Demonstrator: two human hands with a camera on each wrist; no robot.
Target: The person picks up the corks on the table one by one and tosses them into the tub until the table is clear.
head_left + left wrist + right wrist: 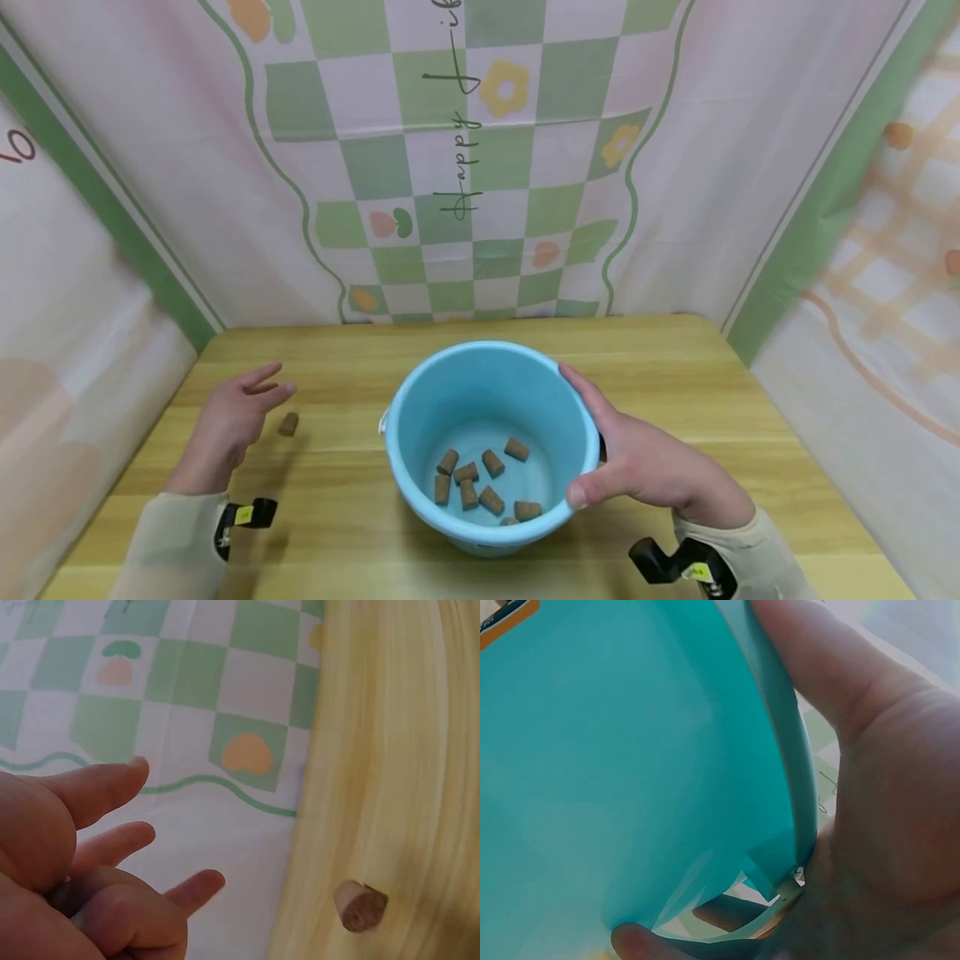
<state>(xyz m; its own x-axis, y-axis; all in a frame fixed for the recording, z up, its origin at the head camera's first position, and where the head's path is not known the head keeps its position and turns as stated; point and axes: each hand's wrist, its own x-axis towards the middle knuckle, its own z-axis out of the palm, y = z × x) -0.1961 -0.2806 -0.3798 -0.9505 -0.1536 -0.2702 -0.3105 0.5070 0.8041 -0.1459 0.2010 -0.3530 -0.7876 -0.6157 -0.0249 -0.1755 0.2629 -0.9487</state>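
A light blue bucket [491,358] stands on the wooden table, with several brown cork stoppers [468,493] lying on its floor. My right hand [645,458] grips the bucket's right side, thumb over the rim. In the right wrist view, a fingertip [639,943] presses the bucket's outer wall beside its handle. To the left, my left hand [234,417] hovers over the table with nothing seen in it, some fingers extended and others loosely bent. Just right of it, a single cork stopper [288,424] lies on the table; the left wrist view shows this stopper [361,906] apart from the fingers.
Patterned cloth [480,167] hangs behind the table [330,500] and along both sides. A white handle fitting [383,422] sticks out from the bucket's left side. Black wrist cameras are strapped over both sleeves.
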